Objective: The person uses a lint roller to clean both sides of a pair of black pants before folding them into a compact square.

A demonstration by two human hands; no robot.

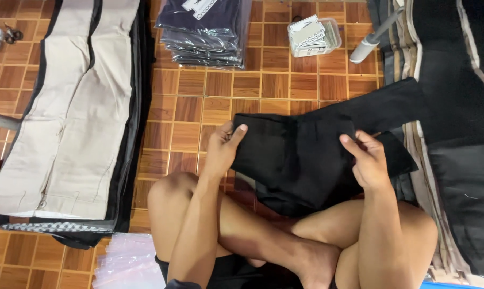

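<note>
A pair of black trousers (301,155) lies partly folded over my crossed legs and the tiled floor, one leg stretching up to the right. My left hand (223,147) grips its left edge, thumb on top of the cloth. My right hand (366,159) pinches the fabric on the right side, fingers curled over a fold. Both hands hold the same garment, about a forearm's length apart.
A stack of beige and black trousers (71,118) lies at the left. Bagged dark garments (204,32) are piled at the top, beside a clear box of tags (312,36). More dark trousers (456,107) lie at the right. Clear plastic bags (127,262) sit by my knee.
</note>
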